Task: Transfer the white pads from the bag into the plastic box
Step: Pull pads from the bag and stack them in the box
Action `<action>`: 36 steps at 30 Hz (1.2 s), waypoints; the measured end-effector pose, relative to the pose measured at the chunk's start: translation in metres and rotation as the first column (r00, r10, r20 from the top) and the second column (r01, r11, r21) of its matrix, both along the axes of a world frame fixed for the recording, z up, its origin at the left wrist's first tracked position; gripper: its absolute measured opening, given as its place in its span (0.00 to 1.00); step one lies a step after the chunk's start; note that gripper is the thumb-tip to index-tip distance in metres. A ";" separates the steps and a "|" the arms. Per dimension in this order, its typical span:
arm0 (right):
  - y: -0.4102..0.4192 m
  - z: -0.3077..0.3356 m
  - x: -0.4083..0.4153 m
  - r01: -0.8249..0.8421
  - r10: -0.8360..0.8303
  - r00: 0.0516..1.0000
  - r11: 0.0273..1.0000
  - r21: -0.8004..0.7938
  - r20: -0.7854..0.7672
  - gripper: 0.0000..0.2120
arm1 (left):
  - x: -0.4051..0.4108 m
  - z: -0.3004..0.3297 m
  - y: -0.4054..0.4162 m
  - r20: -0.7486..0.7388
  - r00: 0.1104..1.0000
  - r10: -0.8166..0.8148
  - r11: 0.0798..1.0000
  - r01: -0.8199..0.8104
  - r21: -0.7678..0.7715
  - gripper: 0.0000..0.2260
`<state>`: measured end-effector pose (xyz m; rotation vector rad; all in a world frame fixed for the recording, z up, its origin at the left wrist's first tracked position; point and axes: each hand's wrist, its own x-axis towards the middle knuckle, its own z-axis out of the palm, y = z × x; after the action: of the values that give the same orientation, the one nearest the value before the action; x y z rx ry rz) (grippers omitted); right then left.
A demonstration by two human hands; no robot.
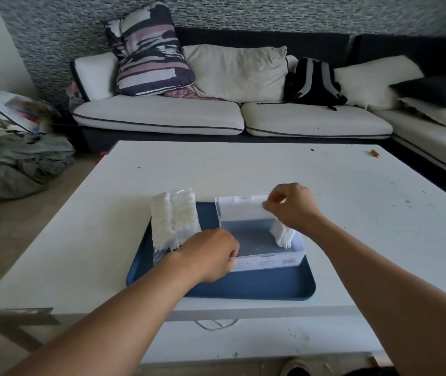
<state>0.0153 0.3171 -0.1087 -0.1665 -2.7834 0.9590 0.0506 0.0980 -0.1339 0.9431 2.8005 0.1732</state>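
A clear bag (174, 218) packed with white pads lies on the left side of a blue tray (243, 287). Beside it on the right stands the clear plastic box (270, 260), its lid (239, 208) raised at the back. A small stack of white pads (284, 234) leans in the box's right end. My left hand (211, 256) grips the box's front left corner. My right hand (289, 206) pinches the lid's right edge, just above those pads.
The tray sits near the front of a white table (243, 172). A small brown object (375, 153) lies at the table's far right. Behind is a sofa with cushions and a black backpack (314, 82). Clothes are piled on the floor at left.
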 end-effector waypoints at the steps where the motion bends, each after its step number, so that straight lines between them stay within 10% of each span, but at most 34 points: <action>1: -0.009 0.002 0.003 -0.100 0.096 0.992 0.994 0.041 0.088 0.04 | 0.000 0.001 0.000 0.005 1.000 0.003 1.000 -0.003 -0.004 0.07; 5: -0.015 -0.011 0.006 -0.227 0.065 0.896 0.918 0.326 0.440 0.07 | 0.004 0.004 -0.001 0.016 1.000 0.009 1.000 -0.009 -0.013 0.07; 13: -0.043 0.020 0.023 -0.256 0.243 0.955 0.965 0.059 0.172 0.06 | 0.005 0.027 -0.020 -0.041 0.991 0.128 0.983 -0.121 0.140 0.12; 19: -0.116 0.016 0.049 -0.637 0.583 0.768 0.738 0.225 0.264 0.09 | -0.007 0.028 -0.059 -0.137 0.814 0.564 0.815 -0.576 -0.062 0.33; 25: -0.142 -0.021 0.030 -0.447 0.455 0.870 0.571 0.688 0.188 0.16 | -0.012 0.015 -0.080 -0.131 0.782 0.609 0.791 -0.612 0.026 0.14; 36: -0.146 -0.023 0.010 -0.301 0.363 0.932 0.751 0.588 0.012 0.22 | -0.004 0.049 -0.070 -0.085 0.831 0.550 0.796 -0.491 0.354 0.04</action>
<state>0.0254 0.1711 -0.1317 0.4749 -2.9051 0.1068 0.0465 0.0283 -0.0844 0.1944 3.2044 0.6643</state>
